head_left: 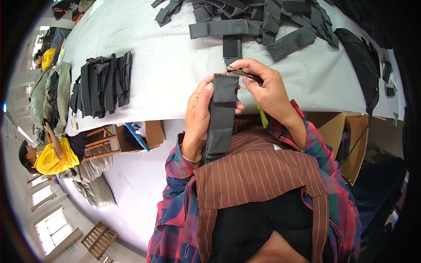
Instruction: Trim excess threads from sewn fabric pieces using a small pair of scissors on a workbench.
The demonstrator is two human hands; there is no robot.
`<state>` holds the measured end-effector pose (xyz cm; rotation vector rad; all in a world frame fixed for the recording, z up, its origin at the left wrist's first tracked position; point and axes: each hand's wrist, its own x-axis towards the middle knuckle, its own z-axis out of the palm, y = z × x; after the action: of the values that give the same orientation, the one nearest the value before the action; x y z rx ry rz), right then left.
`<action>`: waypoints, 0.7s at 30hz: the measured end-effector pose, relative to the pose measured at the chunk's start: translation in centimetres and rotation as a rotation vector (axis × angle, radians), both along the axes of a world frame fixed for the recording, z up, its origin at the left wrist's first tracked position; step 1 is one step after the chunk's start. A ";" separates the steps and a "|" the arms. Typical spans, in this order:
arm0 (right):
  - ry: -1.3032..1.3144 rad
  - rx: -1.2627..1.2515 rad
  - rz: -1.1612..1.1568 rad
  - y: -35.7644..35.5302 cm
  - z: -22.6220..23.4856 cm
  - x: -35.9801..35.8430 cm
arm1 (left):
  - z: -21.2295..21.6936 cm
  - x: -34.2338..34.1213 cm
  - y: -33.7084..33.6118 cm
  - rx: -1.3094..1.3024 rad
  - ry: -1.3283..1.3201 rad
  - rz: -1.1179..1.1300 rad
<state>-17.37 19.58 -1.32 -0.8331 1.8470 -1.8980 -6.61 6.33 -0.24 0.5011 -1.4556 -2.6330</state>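
My left hand (200, 111) is closed round a dark grey fabric strip (221, 116), its thumb on the near face and fingertips showing past the far edge. The strip hangs down in front of my apron and has a stitched, folded section at its upper end. In my right hand (267, 90) is a pair of dark thread snips (246, 75), pinched between thumb and fingers. Their tips point left, close to the strip's top edge; whether they touch it I cannot tell. Just beyond the hands, another dark strip (232, 47) lies on the white-covered table (166, 87).
A loose heap of dark strips (274, 19) covers the table's far side. At left is a neat row of strips (103, 83), and at right a black padded piece (357, 65). Cardboard boxes (355, 149) stand under the table. A person in yellow (59, 155) works at far left.
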 end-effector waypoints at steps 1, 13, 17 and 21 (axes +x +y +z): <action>0.064 0.023 -0.040 0.1 0.0 -0.1 | 0.0 0.0 -0.1 0.042 0.013 0.010; 0.277 0.081 0.013 0.1 0.3 0.0 | -1.2 0.5 -0.9 0.157 0.149 0.075; 0.278 0.096 -0.060 0.2 0.4 0.0 | -1.1 0.4 -1.0 0.054 0.106 0.077; 0.327 0.132 -0.110 0.7 -0.8 -0.3 | -1.3 0.4 -1.1 0.108 0.075 0.105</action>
<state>-17.71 20.30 -2.10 -1.0676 2.2248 -1.7611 -6.22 5.19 -1.54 0.4698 -1.2361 -2.6276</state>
